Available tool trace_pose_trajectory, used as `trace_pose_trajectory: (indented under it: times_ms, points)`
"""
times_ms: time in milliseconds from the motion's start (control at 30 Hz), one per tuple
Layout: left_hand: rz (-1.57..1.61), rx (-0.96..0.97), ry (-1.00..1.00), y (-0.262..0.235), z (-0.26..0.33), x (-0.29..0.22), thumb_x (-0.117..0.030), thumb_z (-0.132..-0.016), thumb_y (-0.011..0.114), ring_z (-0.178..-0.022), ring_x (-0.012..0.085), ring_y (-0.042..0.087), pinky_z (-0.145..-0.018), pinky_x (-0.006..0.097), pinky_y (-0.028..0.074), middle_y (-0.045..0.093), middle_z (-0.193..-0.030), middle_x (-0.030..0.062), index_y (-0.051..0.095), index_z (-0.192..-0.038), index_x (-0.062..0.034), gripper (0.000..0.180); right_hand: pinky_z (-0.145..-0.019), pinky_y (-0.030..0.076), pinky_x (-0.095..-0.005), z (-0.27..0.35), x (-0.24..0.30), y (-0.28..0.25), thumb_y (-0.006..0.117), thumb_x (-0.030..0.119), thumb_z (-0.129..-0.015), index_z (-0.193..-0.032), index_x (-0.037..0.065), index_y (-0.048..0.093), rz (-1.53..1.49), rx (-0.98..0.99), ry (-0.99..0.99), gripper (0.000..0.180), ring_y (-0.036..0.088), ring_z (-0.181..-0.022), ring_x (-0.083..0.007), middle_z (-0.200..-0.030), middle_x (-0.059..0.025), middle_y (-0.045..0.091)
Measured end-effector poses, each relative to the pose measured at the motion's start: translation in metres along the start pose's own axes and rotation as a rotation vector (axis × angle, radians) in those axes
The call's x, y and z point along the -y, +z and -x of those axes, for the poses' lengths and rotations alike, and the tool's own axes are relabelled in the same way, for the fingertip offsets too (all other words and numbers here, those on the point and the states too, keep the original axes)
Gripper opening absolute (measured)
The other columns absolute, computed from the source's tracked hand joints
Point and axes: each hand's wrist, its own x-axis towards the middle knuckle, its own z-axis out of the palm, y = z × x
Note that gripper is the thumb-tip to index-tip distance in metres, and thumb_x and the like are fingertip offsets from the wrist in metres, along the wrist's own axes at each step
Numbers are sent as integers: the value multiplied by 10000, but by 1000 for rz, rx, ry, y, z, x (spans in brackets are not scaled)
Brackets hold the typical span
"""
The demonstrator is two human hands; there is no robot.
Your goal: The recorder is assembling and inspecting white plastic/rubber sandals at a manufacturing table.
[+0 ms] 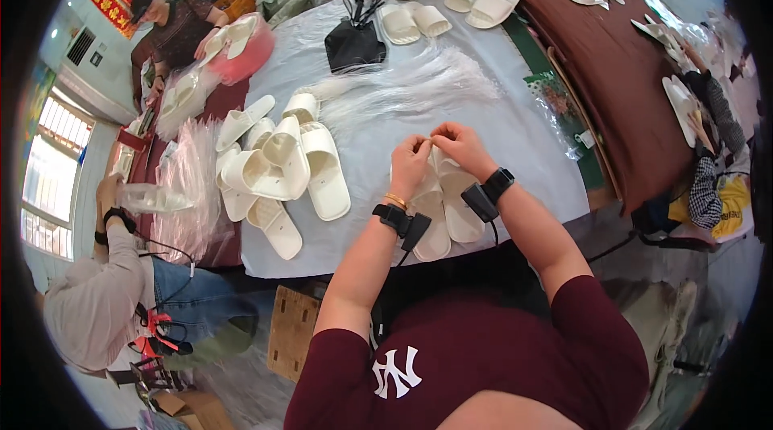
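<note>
A pair of cream slide slippers (433,225) lies on the pale cloth in front of me, soles side by side, toes pointing away. Over their toe end, my left hand (411,163) and my right hand (467,148) almost meet. Both are closed in a pinch with fingertips close together; whatever they hold is too small to make out. My hands and wrists hide most of the slippers' uppers. Left of my hands sits a loose pile of matching slippers (326,176), some overlapping. Beyond the hands spreads a heap of thin transparent strands (427,80).
A black bag (354,45) and more slippers (489,5) lie at the table's far side. Transparent plastic sleeves (189,188) hang along the left edge. People work around; a brown-covered table (604,76) stands at right, a wooden stool (291,333) at lower left.
</note>
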Motion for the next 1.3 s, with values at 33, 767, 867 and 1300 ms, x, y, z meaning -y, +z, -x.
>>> trace_pose_trajectory:
  times_ms: [33, 767, 867, 1300]
  points:
    - [40, -27, -17, 0, -1, 0, -157, -844, 621, -633, 100, 554, -587, 269, 449, 643, -700, 48, 671, -884, 7, 176, -648, 469, -263, -3, -8, 1, 620, 142, -836, -891, -13, 657, -164, -40, 15, 168, 572, -716, -95, -783, -46, 657]
    - [-324, -28, 326, 10, 0, -1, -82, -769, 642, -875, 276, 604, -757, 348, 500, 609, -1031, 160, 637, -813, 8, 101, -646, 476, -374, 2, -11, 1, 592, 193, -812, -818, -17, 656, 84, -123, -105, 219, 619, -709, -305, -760, -179, 643]
    - [-376, -63, 387, 16, 3, -10, -69, -768, 626, -940, 284, 588, -788, 355, 488, 607, -1029, 161, 625, -801, 4, 81, -648, 476, -383, 1, -14, -2, 608, 191, -798, -811, -18, 654, 81, -142, -91, 214, 619, -704, -316, -751, -185, 640]
    - [-395, -15, 374, 12, 6, -9, -55, -746, 614, -838, 303, 593, -754, 377, 478, 629, -922, 145, 574, -741, 19, 85, -733, 483, -421, 3, -21, 11, 602, 166, -798, -788, -3, 637, 347, -164, -221, 173, 608, -831, -364, -835, -192, 640]
